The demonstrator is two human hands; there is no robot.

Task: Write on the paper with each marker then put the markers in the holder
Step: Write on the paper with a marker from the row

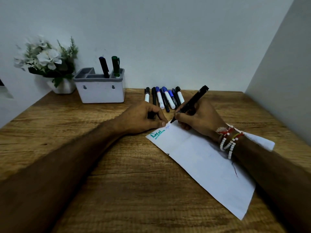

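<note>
A white sheet of paper (202, 158) lies slanted on the wooden desk (101, 165). It carries a green word and a small blue word near its far corner. My right hand (198, 118) grips a black marker (193, 101), tip down at the paper's far edge. My left hand (143, 118) is closed around a black cap (151, 115), with its fingertips pressing the paper's corner. A row of several markers (165, 98) lies behind my hands. The white holder (101, 91) at the back holds a dark blue marker (104, 67) and a green marker (115, 66).
A white pot of white flowers (50, 64) stands left of the holder against the wall. A grey wall panel (282, 64) bounds the desk on the right. Beaded bracelets circle my right wrist.
</note>
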